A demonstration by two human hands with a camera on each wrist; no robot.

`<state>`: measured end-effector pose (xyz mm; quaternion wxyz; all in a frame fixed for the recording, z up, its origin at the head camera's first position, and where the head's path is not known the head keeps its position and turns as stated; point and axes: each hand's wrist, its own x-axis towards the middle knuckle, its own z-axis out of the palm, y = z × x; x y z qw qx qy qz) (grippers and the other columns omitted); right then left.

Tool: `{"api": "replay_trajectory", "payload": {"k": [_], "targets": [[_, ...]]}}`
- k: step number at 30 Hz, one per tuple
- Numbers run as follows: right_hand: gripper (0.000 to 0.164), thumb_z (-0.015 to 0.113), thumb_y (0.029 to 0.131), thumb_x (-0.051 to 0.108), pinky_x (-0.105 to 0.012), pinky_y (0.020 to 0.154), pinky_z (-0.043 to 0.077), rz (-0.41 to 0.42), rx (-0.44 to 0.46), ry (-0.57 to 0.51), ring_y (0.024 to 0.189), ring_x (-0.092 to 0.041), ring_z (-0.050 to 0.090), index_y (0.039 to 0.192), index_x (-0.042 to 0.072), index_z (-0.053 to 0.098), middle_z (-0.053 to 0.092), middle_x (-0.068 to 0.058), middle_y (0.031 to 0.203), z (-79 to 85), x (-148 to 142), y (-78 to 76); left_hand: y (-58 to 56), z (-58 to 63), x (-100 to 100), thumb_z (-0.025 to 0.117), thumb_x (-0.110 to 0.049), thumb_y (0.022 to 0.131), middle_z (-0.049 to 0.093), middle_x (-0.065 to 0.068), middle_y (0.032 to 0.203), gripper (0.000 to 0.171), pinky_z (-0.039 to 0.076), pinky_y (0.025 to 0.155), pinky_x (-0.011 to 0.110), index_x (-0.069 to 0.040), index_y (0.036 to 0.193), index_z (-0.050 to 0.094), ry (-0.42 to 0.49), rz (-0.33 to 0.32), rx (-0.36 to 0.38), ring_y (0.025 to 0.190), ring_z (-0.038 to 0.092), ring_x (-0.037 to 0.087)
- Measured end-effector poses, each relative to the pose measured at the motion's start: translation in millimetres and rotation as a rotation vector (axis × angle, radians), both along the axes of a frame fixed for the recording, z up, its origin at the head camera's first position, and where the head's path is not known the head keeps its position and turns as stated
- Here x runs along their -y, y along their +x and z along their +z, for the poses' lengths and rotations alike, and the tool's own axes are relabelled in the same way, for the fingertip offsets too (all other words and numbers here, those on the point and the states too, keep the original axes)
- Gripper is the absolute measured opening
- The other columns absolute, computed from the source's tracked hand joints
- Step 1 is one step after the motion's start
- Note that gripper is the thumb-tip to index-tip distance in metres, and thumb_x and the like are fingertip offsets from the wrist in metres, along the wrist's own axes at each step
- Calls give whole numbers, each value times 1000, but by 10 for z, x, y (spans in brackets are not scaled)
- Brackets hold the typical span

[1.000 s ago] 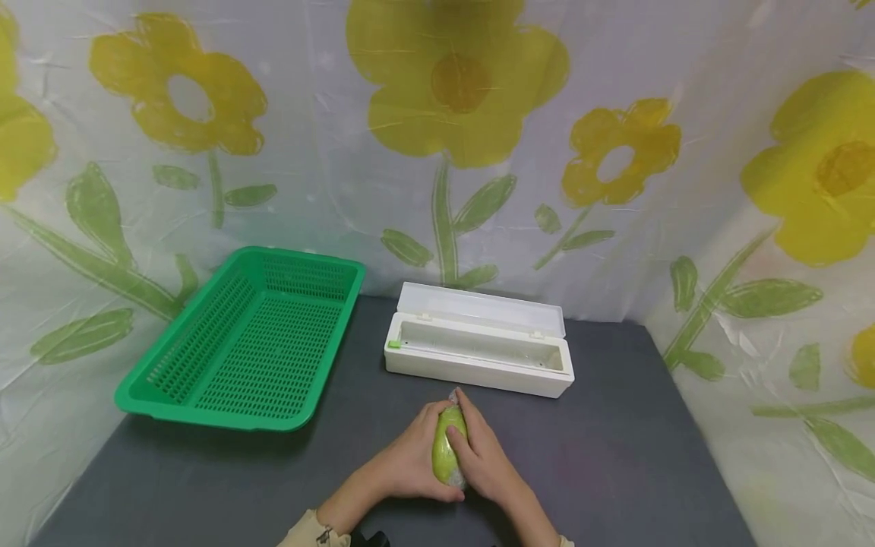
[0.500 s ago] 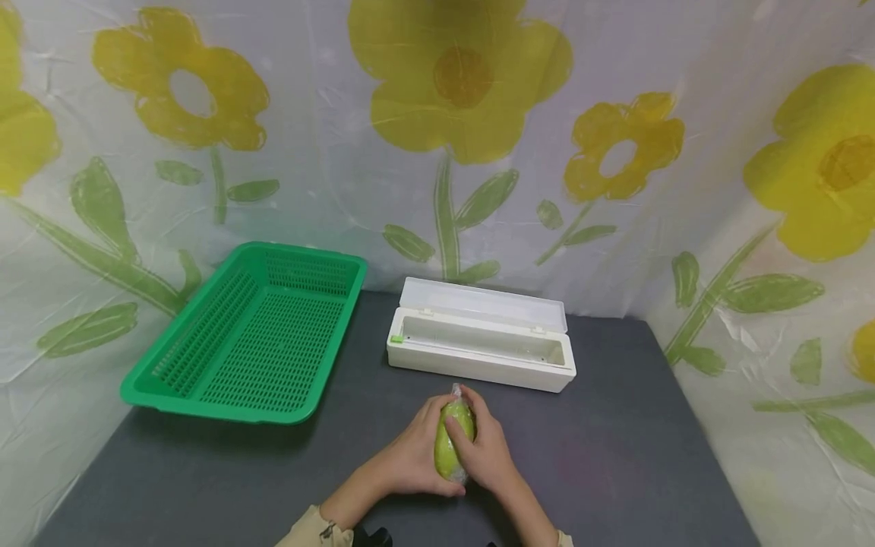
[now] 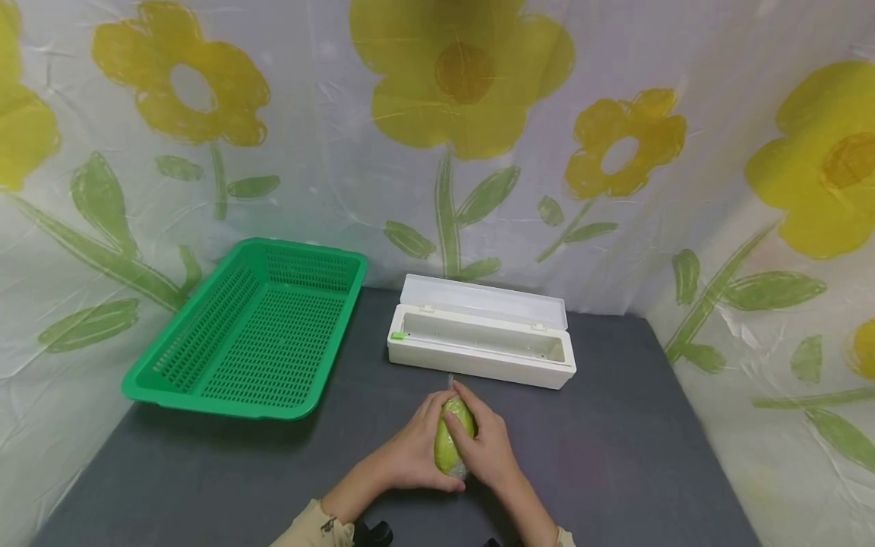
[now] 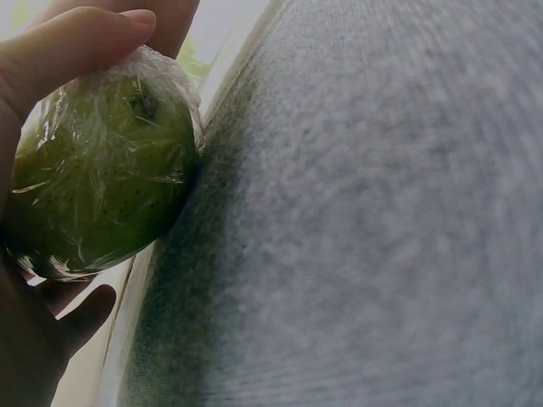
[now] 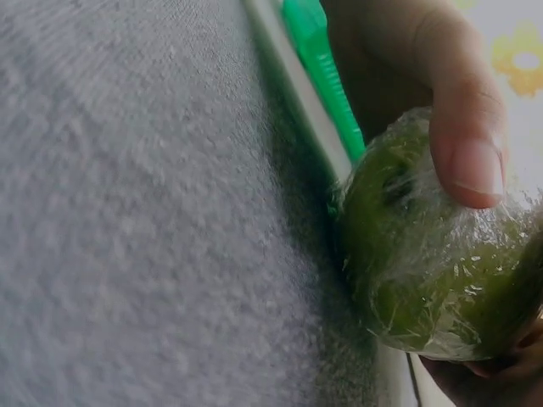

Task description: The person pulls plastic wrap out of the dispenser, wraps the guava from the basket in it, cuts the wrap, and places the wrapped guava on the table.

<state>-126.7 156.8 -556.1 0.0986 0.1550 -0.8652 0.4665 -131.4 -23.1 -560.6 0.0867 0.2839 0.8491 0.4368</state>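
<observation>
Both hands hold one green fruit (image 3: 446, 450) wrapped in clear cling film, low over the grey table near the front middle. My left hand (image 3: 414, 453) curves round its left side, thumb at the near end and fingers at the far end. On the other side, my right hand (image 3: 494, 454) grips it with the thumb laid over the top. A twist of film pokes up at the far end. Close up in the left wrist view, creased film covers the fruit (image 4: 102, 178) and its dark dimple. In the right wrist view, the thumb (image 5: 467, 144) presses the film.
Behind the hands stands a long white box (image 3: 478, 365) with its lid (image 3: 485, 300) tipped back and a green slider (image 3: 397, 335) at its left end. A green slotted basket (image 3: 311, 391) sits at left. A flowered curtain (image 3: 328, 152) hangs behind the table (image 3: 615, 456).
The right hand has shifted slightly on the fruit, and the film twist at the far end now leans more to the left. The view has tilted a little; basket and box stay put.
</observation>
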Motion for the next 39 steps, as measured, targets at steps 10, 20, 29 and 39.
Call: {"api": "replay_trajectory", "payload": {"k": [10, 20, 29, 39], "targets": [[41, 66, 102, 21, -31, 79, 58, 23, -50, 47, 101, -17, 67, 142, 13, 62, 69, -8, 134, -11, 21, -20, -34, 42, 24, 101, -47, 65, 21, 19, 169, 159, 45, 114, 48, -6, 169, -11, -26, -23, 91, 146, 41, 32], [61, 62, 106, 28, -32, 79, 59, -41, 65, 23, 94, -18, 67, 153, -6, 44, 69, -20, 129, -2, 47, 48, -87, 81, 18, 102, -50, 62, 34, 18, 162, 143, 44, 117, 46, -1, 167, 17, -96, -50, 25, 142, 44, 30], [49, 46, 114, 28, -47, 89, 56, -15, 87, 35, 107, -28, 65, 148, -8, 48, 65, -23, 130, 57, 62, 34, -108, 85, 47, 105, -34, 61, 31, 14, 160, 140, 41, 118, 44, -8, 166, 17, 11, -85, 47, 140, 43, 28], [53, 52, 112, 37, -35, 78, 54, -38, 162, 96, 92, -17, 61, 141, -7, 53, 65, -11, 109, 136, 96, 63, -85, 167, 2, 105, -30, 61, 28, 22, 166, 145, 34, 123, 53, 1, 167, 11, -77, -90, 37, 152, 35, 35]]}}
